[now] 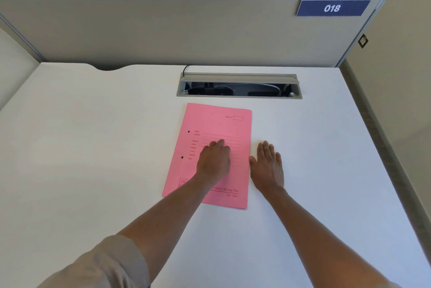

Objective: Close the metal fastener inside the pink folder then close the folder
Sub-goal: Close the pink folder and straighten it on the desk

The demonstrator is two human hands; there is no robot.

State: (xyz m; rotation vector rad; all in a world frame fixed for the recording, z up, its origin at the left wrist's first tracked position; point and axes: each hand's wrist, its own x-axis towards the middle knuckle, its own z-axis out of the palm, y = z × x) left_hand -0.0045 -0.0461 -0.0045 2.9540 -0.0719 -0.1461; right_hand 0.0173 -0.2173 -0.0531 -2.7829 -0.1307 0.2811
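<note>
- Grey partition panels wall in a plain white counter (93,148), with a blue "018" sign (332,8) at the panel's top right and an open grey cable tray (239,86) sunk in near the far edge.
- Just in front of that tray, around the middle of the counter, lies the flat pink card folder (217,122), printed cover up and shut; two dark punch holes show along its left edge.
- The metal fastener is inside and hidden, so whether it is latched cannot be told.
- The left hand (213,162) rests palm down on the cover, its fingers (220,144) loosely extended and gripping nothing.
- The right hand (268,166) lies flat on the counter just beside the folder's right edge, fingers spread, empty; its thumb touches or nearly touches that edge.
- By the look of it the closing is at its finish: what the step calls for is an even press across the cover, firmest toward the spine side where the fastener would bulge, with the right hand squaring the free edge so both covers line up.
- Risk: a raised fastener could make the cover spring back.
</note>
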